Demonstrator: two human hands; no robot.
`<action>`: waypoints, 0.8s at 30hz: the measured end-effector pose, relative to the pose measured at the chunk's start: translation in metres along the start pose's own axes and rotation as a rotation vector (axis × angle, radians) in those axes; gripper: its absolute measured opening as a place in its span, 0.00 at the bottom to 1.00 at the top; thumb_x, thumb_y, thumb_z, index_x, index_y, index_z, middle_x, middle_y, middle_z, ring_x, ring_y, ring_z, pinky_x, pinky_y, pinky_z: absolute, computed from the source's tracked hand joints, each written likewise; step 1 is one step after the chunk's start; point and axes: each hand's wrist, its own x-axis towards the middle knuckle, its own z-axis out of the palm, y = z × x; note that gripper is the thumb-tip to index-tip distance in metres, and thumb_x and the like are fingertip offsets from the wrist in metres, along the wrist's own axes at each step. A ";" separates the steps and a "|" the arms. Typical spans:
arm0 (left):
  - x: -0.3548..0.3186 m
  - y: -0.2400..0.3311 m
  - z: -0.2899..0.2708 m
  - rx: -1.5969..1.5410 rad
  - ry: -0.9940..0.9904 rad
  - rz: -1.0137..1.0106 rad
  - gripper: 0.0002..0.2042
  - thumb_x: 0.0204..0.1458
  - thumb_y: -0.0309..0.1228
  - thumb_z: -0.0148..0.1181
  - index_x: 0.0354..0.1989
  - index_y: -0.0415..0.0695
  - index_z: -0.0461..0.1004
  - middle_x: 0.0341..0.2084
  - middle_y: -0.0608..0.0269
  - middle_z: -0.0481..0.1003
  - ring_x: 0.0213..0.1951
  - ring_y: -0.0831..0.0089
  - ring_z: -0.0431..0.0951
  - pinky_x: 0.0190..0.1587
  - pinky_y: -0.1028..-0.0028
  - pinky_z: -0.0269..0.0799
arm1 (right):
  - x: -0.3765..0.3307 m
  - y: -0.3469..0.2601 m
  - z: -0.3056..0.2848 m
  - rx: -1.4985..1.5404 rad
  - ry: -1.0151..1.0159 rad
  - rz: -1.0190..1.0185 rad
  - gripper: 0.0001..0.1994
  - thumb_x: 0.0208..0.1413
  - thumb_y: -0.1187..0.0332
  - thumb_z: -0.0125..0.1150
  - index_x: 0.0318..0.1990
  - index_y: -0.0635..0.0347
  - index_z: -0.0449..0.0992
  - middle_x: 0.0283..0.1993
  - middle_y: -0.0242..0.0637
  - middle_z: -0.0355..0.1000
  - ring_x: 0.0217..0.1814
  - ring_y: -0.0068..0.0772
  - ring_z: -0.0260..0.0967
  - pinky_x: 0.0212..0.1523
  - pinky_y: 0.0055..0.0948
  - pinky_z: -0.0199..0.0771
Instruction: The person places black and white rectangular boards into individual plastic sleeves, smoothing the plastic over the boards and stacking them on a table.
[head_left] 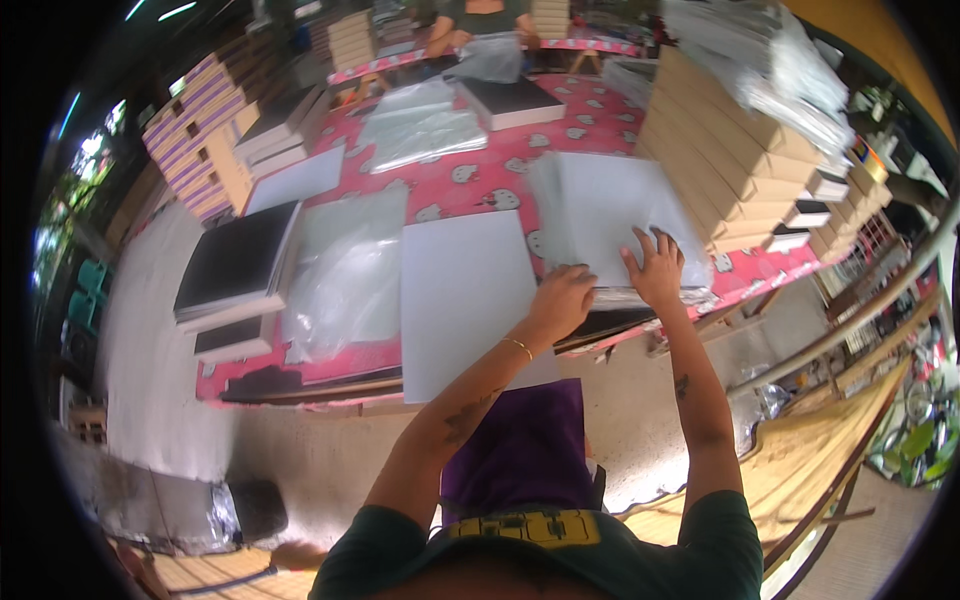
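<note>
At centre right of the frame, the left hand (562, 297) grips the grey sheet stack's (605, 215) near edge while the right hand (655, 268) presses open on top.

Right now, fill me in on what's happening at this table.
A person stands at a low table with a pink patterned cloth. The left hand and right hand both rest on the near edge of a stack of grey sheets in plastic sleeves. A white board lies flat just left of them, then clear plastic bags and dark-covered boards. Another person works at the far end.
</note>
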 end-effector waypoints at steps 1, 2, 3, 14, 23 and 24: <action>-0.007 -0.001 -0.010 -0.002 -0.011 -0.010 0.09 0.48 0.29 0.60 0.37 0.42 0.77 0.42 0.57 0.75 0.44 0.57 0.74 0.47 0.63 0.71 | -0.003 0.001 0.009 -0.002 -0.054 0.031 0.21 0.55 0.51 0.54 0.53 0.46 0.71 0.53 0.42 0.66 0.58 0.47 0.60 0.55 0.51 0.58; -0.015 -0.001 -0.023 0.000 -0.017 -0.023 0.09 0.48 0.29 0.60 0.37 0.42 0.77 0.43 0.56 0.75 0.44 0.57 0.74 0.48 0.63 0.71 | -0.009 0.013 0.015 -0.002 -0.108 0.054 0.21 0.54 0.50 0.54 0.53 0.46 0.71 0.54 0.42 0.66 0.58 0.47 0.60 0.56 0.51 0.58; -0.021 -0.002 -0.035 0.000 -0.021 -0.036 0.09 0.48 0.30 0.60 0.37 0.43 0.77 0.43 0.56 0.75 0.45 0.57 0.74 0.49 0.63 0.70 | -0.013 0.022 0.020 -0.006 -0.162 0.074 0.21 0.54 0.49 0.54 0.52 0.46 0.71 0.54 0.42 0.66 0.59 0.47 0.59 0.56 0.51 0.58; -0.189 -0.153 -0.258 0.774 -0.201 -0.818 0.08 0.49 0.31 0.60 0.34 0.41 0.73 0.21 0.56 0.73 0.28 0.64 0.75 0.33 0.66 0.72 | -0.018 -0.093 -0.021 1.012 -0.194 0.359 0.27 0.59 0.47 0.50 0.56 0.59 0.66 0.52 0.44 0.66 0.56 0.38 0.63 0.50 0.40 0.66; -0.082 -0.021 -0.203 -0.297 0.425 -0.641 0.15 0.54 0.31 0.60 0.19 0.39 0.66 0.14 0.76 0.59 0.20 0.87 0.54 0.20 0.80 0.50 | -0.034 -0.270 -0.037 2.050 -0.842 0.632 0.21 0.59 0.56 0.55 0.54 0.61 0.69 0.45 0.31 0.71 0.43 0.22 0.69 0.46 0.27 0.69; -0.085 -0.023 -0.203 -0.313 0.409 -0.644 0.15 0.54 0.31 0.61 0.19 0.39 0.66 0.15 0.76 0.59 0.21 0.88 0.54 0.20 0.81 0.50 | -0.034 -0.263 -0.028 1.997 -0.778 0.629 0.20 0.59 0.59 0.56 0.53 0.61 0.69 0.43 0.30 0.71 0.41 0.21 0.69 0.46 0.25 0.69</action>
